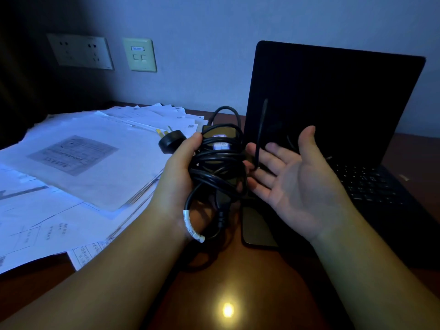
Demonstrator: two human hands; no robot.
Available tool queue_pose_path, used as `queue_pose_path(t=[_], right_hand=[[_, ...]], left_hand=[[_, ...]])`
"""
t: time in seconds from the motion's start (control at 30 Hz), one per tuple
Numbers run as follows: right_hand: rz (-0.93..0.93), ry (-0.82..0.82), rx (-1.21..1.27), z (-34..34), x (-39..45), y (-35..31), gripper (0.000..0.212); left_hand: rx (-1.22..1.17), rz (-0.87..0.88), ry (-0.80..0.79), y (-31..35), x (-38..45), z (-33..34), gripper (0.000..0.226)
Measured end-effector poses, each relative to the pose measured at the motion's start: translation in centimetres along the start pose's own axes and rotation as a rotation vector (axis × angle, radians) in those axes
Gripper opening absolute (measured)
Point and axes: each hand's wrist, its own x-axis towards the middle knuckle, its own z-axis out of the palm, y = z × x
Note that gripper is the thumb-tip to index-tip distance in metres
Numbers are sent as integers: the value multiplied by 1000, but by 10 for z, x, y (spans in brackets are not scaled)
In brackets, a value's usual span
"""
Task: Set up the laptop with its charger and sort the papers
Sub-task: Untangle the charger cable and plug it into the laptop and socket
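My left hand point(177, 167) grips the black laptop charger point(220, 153), its brick wrapped in coils of black cable. The wall plug point(170, 140) sticks out to the left above my thumb. A loose cable end point(260, 129) stands up between the hands. My right hand point(292, 179) is held palm up with straight fingers, its fingertips touching the cable bundle. The black laptop point(333, 110) stands open on the right, screen dark. A messy spread of white papers point(78, 163) covers the left of the desk.
A dark phone point(256, 225) lies flat on the brown desk point(238, 282) just below the charger. On the wall behind the papers are a power socket panel point(79, 51) and a network jack plate point(140, 54). The room is dim.
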Motion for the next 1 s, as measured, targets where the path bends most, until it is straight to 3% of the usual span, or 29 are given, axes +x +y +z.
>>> queue_pose_path(t=[0.1,0.2,0.27,0.3,0.47,0.7,0.83,1.0], right_hand=[[31,-99,-75,4,-3,3,100],[-39,-161,-215,6,-6,6,70],[-149,-95,-371,7,-6,8,32],[-199,-29,-460,6,-6,9,24],[-301,171,-621,3,-4,9,31],[-60,30,-130,9,-1,5,21],[0,-23,-39,10,0,8,38],[-12,89,-25,8,4,10,18]], left_hand=[[-4,16,6,3,0,-2,61],[11,51,-25,5,0,-2,69],[12,68,-33,5,-1,-2,66],[5,73,-33,4,-1,-1,62],[3,116,-56,3,-5,3,54],[-28,48,-185,4,-12,9,58],[38,-1,-239,-2,-15,13,64],[64,-19,-247,-9,-16,15,56]])
